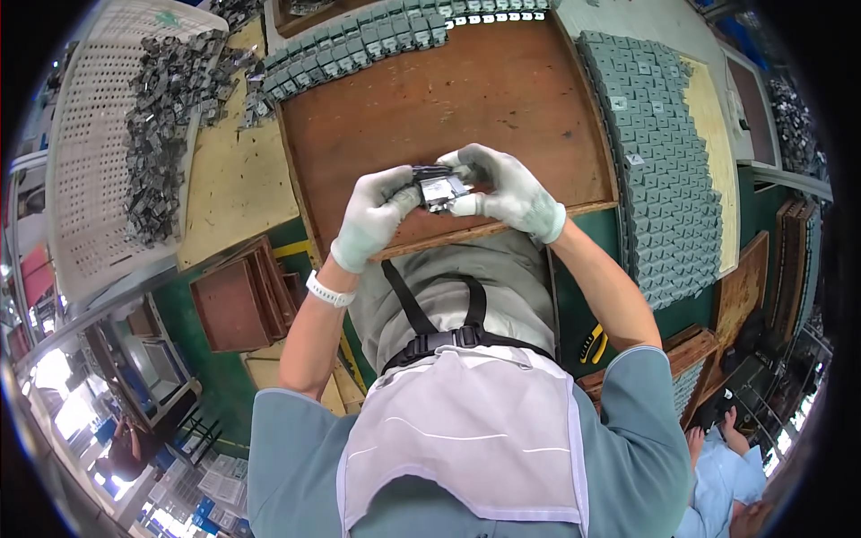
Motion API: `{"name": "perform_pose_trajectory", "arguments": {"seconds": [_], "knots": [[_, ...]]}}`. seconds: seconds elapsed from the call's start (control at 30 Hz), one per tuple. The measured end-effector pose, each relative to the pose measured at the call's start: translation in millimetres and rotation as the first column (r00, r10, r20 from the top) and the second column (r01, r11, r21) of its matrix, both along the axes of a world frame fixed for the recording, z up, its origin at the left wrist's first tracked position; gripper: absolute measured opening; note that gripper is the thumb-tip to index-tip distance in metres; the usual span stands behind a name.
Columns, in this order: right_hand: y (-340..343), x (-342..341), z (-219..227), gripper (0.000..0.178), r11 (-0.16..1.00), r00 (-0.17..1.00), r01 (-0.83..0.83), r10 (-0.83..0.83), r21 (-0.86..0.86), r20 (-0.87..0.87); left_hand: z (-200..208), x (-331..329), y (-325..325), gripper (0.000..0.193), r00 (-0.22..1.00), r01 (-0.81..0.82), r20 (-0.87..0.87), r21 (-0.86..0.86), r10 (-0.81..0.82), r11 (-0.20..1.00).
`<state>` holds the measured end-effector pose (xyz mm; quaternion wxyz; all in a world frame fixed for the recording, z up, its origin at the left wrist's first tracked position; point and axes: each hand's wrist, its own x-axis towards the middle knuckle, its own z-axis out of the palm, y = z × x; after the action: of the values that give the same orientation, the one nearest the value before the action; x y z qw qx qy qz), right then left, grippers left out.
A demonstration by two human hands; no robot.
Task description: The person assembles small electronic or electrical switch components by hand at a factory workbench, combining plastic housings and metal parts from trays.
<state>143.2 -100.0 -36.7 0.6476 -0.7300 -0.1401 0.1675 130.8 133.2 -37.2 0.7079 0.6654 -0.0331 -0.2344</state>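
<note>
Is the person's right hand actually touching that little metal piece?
Touching. The head view shows the gloved right hand gripping the right side of the little metal piece.

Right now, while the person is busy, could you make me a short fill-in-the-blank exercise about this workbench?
1. The gloves on the left hand and right hand are ____ in colour.
2. The wristband is on the person's ____ arm.
3. The number of hands gripping the small metal part is ____.
4. Of the wooden tray and perforated basket, the one nearer the hands is the ____.

Missing words: white; left; two; wooden tray.
</note>
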Motion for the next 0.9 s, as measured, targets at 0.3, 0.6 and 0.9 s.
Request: {"name": "perform_pose_trajectory", "arguments": {"seconds": [0.3,0.6,0.9], "knots": [[2.5,14.9,-1.0,0.058,0.999,0.978,0.050,-0.053,-0.019,-0.203,-17.8,0.5,-30.9,0.025,0.966,-0.249,0.054,-0.080,0.254,0.965],[19.2,100.6,9.3,0.058,0.882,0.859,0.412,-0.292,-0.229,0.422,-33.0,49.3,-23.5,0.038,0.755,-0.454,0.571,0.103,0.322,0.885],[6.8,195.9,-35.6,0.061,0.409,0.830,0.502,0.019,-0.762,0.557,5.1,42.5,33.3,0.032,0.803,-0.409,0.564,0.287,0.192,0.867]]}}
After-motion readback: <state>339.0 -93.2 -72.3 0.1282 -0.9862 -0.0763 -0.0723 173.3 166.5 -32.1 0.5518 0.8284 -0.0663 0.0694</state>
